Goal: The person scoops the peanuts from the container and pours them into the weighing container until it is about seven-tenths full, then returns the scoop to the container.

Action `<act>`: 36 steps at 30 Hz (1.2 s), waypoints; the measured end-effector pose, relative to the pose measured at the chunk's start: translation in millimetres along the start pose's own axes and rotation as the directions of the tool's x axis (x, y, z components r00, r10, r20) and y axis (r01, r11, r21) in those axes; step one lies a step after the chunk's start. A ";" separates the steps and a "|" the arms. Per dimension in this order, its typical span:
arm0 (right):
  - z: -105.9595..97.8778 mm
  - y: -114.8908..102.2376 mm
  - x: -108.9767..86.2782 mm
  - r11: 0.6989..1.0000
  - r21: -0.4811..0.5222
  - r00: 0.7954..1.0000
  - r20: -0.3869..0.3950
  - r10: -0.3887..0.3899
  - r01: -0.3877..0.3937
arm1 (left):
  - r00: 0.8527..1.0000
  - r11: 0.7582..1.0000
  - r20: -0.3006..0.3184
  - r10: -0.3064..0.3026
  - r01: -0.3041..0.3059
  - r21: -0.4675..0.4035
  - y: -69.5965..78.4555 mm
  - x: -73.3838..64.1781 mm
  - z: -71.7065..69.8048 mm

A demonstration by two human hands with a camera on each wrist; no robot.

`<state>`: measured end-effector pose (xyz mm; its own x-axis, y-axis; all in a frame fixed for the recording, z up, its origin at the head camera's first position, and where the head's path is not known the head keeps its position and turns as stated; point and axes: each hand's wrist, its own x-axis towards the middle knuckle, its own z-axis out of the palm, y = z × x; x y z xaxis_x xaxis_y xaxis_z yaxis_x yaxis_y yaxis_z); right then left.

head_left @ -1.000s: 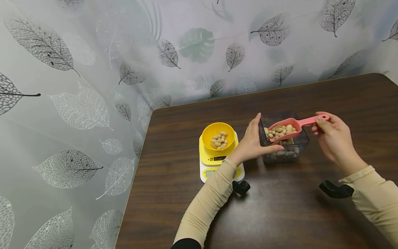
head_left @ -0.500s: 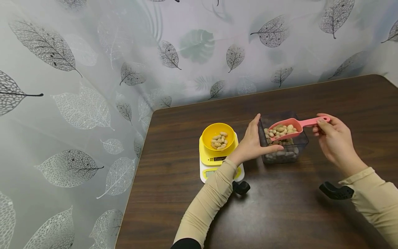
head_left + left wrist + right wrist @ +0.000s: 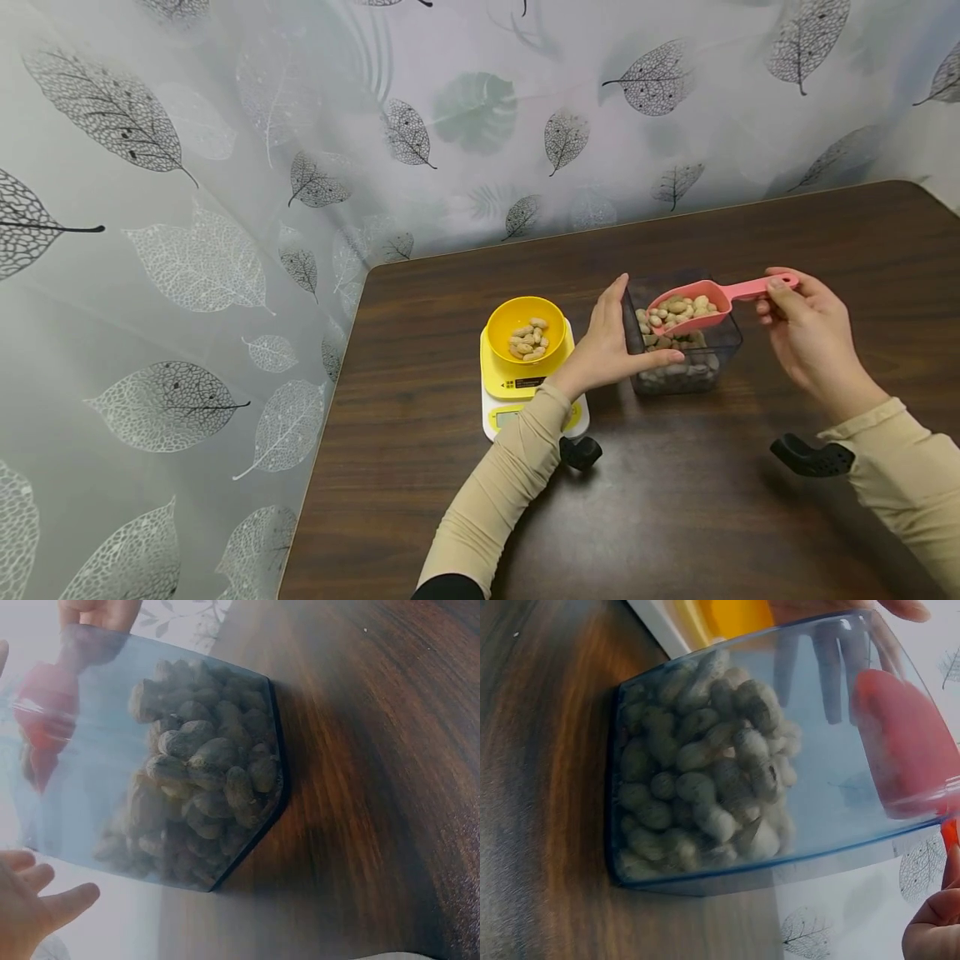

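Note:
A pink scoop (image 3: pixel 724 298) full of peanuts is pinched at its handle by my right hand (image 3: pixel 813 333). The scoop sits within the upper part of a clear, dark-tinted container (image 3: pixel 633 321), above the unshelled peanuts (image 3: pixel 214 761) piled inside. My left hand (image 3: pixel 603 350) rests against the container's left side, fingers straight along the wall and thumb stretched over the near edge. Through the container's wall, the right wrist view shows the scoop's pink underside (image 3: pixel 904 742) and the left fingers behind. To the left, a yellow bowl (image 3: pixel 501 325) with several peanuts stands on a kitchen scale (image 3: pixel 495 382).
The dark wooden table (image 3: pixel 405 400) runs to a leaf-patterned curtain (image 3: pixel 480 183) at the back and left. The left forearm crosses in front of the scale and partly covers its display. A black wrist mount (image 3: pixel 812 457) juts from the right sleeve.
The loaded scoop has risen and tilted slightly, its handle end higher in my right hand. My left hand, the container and the bowl stay where they were.

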<state>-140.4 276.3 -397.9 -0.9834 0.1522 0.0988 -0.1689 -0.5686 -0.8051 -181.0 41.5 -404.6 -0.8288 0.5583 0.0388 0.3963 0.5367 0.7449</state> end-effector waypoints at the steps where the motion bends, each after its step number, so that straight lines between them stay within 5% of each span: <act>1: 1.1 -0.3 0.8 1.000 0.005 1.000 0.003 -0.003 0.003 | 1.000 1.000 -0.002 0.000 0.000 0.001 0.2 -0.3 -0.6; 20: 51.2 -9.5 23.1 0.997 0.070 1.000 0.029 -0.012 0.010 | 0.996 0.999 -0.094 -0.007 0.003 -0.039 1.8 -4.7 -39.5; 36: 96.1 11.7 39.6 0.997 -0.025 0.991 0.108 0.074 -0.071 | 0.979 0.997 -0.190 -0.078 0.075 -0.022 -31.4 -22.3 -77.5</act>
<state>-187.6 198.0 -347.1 -0.9945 0.0214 0.1021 -0.0967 -0.5575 -0.8245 -205.6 -36.8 -377.3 -0.9170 0.3843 0.1067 0.3244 0.5631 0.7601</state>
